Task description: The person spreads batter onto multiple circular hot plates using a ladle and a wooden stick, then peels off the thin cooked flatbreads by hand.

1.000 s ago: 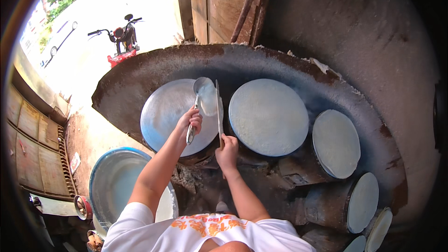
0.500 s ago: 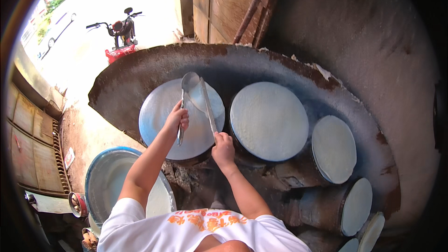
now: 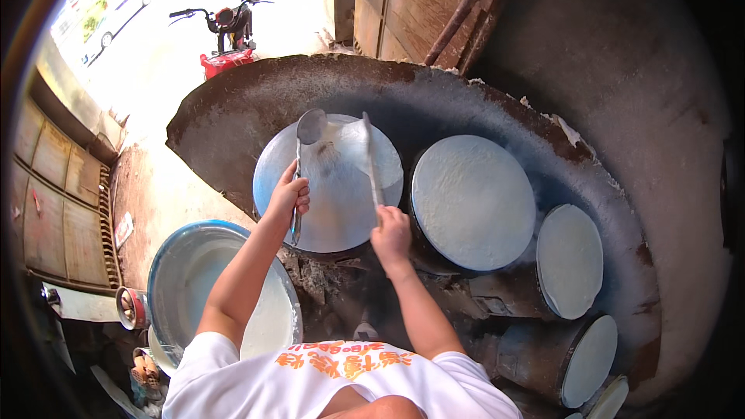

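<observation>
My left hand [image 3: 289,195] is closed round the handle of a metal ladle [image 3: 312,126], whose bowl is at the far edge of a round griddle [image 3: 326,213]. My right hand [image 3: 393,233] grips a long, thin, pale spreader [image 3: 370,157], its blade lying over the griddle's right half. White batter [image 3: 353,140] spreads in a patch at the griddle's far right, beside the blade. Left of that patch, a brownish mark [image 3: 324,157] shows below the ladle bowl on the grey surface.
A second round griddle [image 3: 473,202] covered with a white layer stands to the right, with smaller ones [image 3: 570,261] curving toward me. Behind them rises a rusty metal shield [image 3: 233,109]. A blue-rimmed tub [image 3: 186,279] of white batter stands at my left; beyond, a red vehicle [image 3: 225,62] with handlebars.
The spreader has swept rightward across the griddle, away from the ladle, and the batter lies farther right with it. The ladle stays near the far edge. The whole view has shifted slightly.
</observation>
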`<action>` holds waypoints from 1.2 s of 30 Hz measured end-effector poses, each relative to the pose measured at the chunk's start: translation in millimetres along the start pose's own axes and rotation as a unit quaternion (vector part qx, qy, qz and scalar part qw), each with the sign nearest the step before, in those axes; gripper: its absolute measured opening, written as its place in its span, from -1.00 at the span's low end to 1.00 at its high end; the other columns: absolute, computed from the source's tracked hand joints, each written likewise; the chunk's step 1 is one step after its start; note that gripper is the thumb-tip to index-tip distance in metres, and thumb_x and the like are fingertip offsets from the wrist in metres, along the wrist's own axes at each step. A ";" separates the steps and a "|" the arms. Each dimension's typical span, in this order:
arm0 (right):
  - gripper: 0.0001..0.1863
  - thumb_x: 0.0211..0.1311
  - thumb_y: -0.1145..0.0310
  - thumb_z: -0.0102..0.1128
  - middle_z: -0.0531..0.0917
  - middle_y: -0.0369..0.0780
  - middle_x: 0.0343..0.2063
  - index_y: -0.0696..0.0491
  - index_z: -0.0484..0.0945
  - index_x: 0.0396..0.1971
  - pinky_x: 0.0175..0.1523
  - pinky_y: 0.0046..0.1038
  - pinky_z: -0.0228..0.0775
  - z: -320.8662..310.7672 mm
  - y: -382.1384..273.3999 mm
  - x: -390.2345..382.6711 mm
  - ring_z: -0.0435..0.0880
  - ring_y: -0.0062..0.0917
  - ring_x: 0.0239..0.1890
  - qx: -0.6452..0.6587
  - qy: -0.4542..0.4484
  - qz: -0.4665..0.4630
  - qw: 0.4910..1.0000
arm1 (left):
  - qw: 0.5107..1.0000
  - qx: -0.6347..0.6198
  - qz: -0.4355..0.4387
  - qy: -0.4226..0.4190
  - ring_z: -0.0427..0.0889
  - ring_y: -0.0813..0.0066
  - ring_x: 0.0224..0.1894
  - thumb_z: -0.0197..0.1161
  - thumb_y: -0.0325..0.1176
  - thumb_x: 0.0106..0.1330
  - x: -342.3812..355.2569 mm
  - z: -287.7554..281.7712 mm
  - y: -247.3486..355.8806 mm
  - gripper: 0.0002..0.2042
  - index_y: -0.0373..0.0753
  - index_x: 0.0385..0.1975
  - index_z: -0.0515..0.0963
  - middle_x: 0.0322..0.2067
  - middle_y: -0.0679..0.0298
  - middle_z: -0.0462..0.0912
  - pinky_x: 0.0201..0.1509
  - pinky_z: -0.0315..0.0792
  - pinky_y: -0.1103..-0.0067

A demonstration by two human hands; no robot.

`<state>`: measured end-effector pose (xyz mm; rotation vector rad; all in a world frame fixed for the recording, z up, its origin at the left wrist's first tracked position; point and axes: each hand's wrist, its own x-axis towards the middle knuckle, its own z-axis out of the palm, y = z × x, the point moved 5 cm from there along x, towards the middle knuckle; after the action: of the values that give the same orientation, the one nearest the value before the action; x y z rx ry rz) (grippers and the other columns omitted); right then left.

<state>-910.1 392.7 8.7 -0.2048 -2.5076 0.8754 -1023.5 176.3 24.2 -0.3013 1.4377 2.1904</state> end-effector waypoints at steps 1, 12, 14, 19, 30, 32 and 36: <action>-0.62 -0.18 0.60 0.09 0.59 -0.17 -0.22 0.12 0.59 -0.22 -0.07 -0.27 0.41 12.1 -7.6 7.0 0.51 -0.19 -0.18 0.010 0.001 -0.009 1.000 | 1.000 0.002 0.006 0.011 0.19 0.66 -0.72 0.00 -0.52 0.29 -4.1 3.3 0.6 -0.33 0.11 0.38 -0.03 -0.66 0.44 0.20 -0.68 0.16 0.66; -0.83 -0.09 0.57 0.06 0.58 -0.06 -0.52 0.09 0.57 -0.45 -0.31 -0.21 0.41 17.6 13.5 52.0 0.57 -0.10 -0.39 -0.034 -0.024 -0.076 0.996 | 0.992 -0.095 0.069 0.045 0.16 0.69 -0.73 -0.01 -0.49 0.34 -69.2 11.4 9.1 -0.35 0.16 0.38 -0.05 -0.68 0.45 0.14 -0.69 0.11 0.70; -0.83 -0.07 0.57 0.06 0.58 -0.05 -0.50 0.09 0.57 -0.43 -0.31 -0.20 0.41 35.9 11.1 58.2 0.58 -0.10 -0.36 -0.038 -0.027 -0.121 0.992 | 0.989 -0.105 0.078 0.062 0.16 0.69 -0.73 -0.01 -0.48 0.34 -76.4 24.2 10.8 -0.35 0.15 0.38 -0.05 -0.68 0.45 0.13 -0.70 0.11 0.70; -0.94 -0.11 0.55 0.01 0.52 -0.04 -0.55 0.12 0.47 -0.58 -0.36 -0.13 0.31 71.2 -12.5 77.0 0.51 -0.07 -0.45 0.092 -0.021 -0.152 0.984 | 0.976 -0.137 0.116 0.121 0.12 0.72 -0.79 -0.02 -0.48 0.36 -89.3 40.7 14.7 -0.39 0.20 0.36 0.02 -0.71 0.46 0.10 -0.78 0.10 0.74; -0.84 -0.13 0.53 0.02 0.59 -0.10 -0.41 0.05 0.57 -0.50 -0.10 -0.28 0.38 19.6 31.5 117.2 0.53 -0.15 -0.32 0.043 -0.056 -0.168 0.983 | 0.970 -0.127 0.156 0.138 0.14 0.73 -0.79 -0.01 -0.48 0.36 -105.9 57.4 22.6 -0.40 0.20 0.35 0.06 -0.70 0.46 0.10 -0.78 0.12 0.75; -0.84 -0.13 0.52 0.02 0.59 -0.11 -0.39 0.04 0.56 -0.49 -0.08 -0.29 0.39 34.1 24.5 125.8 0.53 -0.15 -0.28 0.034 -0.086 -0.196 0.976 | 0.967 -0.125 0.162 0.149 0.14 0.72 -0.79 0.00 -0.48 0.35 -104.0 59.7 22.7 -0.41 0.20 0.35 0.08 -0.70 0.46 0.10 -0.77 0.12 0.75; -0.86 -0.12 0.49 0.05 0.57 -0.10 -0.40 0.06 0.52 -0.48 -0.06 -0.24 0.36 64.1 -2.1 111.8 0.53 -0.13 -0.24 0.069 -0.188 -0.234 0.951 | 0.966 -0.118 0.167 0.159 0.14 0.72 -0.79 0.00 -0.48 0.35 -105.4 58.4 20.9 -0.41 0.19 0.35 0.07 -0.71 0.46 0.12 -0.78 0.11 0.76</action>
<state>-1038.9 388.0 9.1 0.6355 -2.6400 0.9455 -939.6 192.5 111.7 -0.5505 1.4784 2.6952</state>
